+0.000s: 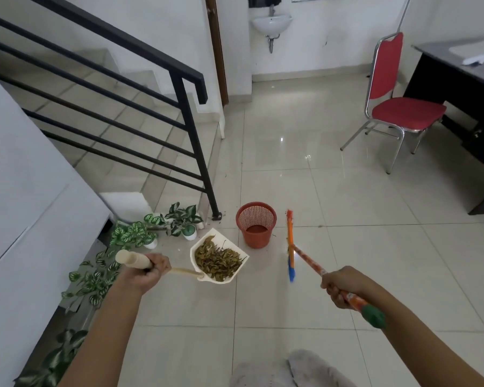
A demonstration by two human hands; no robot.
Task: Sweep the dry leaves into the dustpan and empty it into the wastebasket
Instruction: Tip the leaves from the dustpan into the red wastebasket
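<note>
My left hand [148, 272] grips the cream handle of a white dustpan [236, 254], held off the floor. A heap of dry brown-green leaves [217, 261] fills the pan. The red mesh wastebasket [256, 224] stands on the tiles just beyond and right of the pan, and looks empty. My right hand [340, 286] holds the orange patterned handle of a broom [309, 259]. Its orange and blue head [290, 244] is raised edge-on, right of the basket.
Potted green-and-white plants [140, 233] line the floor on the left by a black stair railing [190, 135]. A red chair [397, 107] and a dark desk [458, 88] stand at the right. A wall sink [271, 22] hangs at the back.
</note>
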